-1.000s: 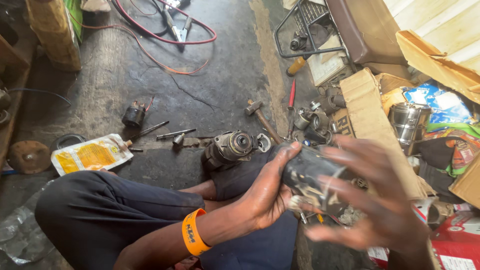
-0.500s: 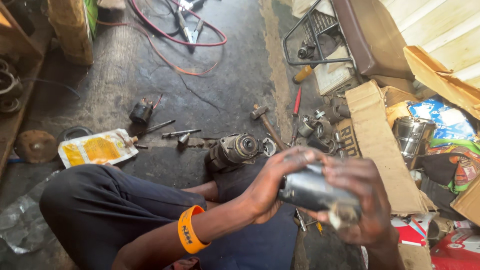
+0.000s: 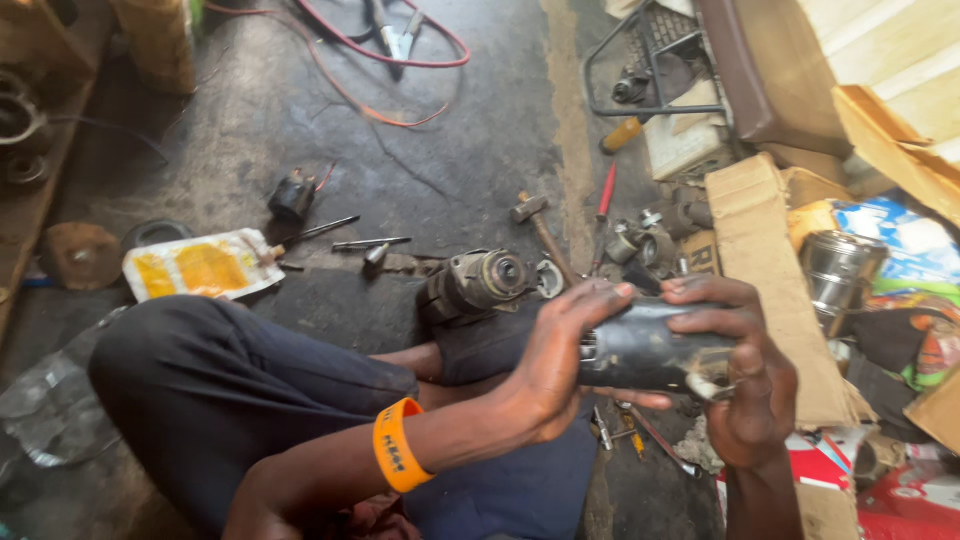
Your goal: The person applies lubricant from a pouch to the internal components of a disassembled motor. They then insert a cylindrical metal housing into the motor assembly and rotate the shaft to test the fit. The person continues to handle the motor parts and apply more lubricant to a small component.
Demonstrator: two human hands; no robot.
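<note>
Both hands grasp dark metal cylinder [image 3: 650, 350], centre right: left hand [image 3: 555, 365] cups end, right hand [image 3: 745, 385] wraps body. Greasy grip might slip; cylinder could drop onto tools [image 3: 640, 435] below.

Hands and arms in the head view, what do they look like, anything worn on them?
Both hands, left and right, are bare, without gloves. No sleeves show on the forearms. The left wrist carries an orange wristband with small dark print. Nothing shows on the right wrist.
</note>
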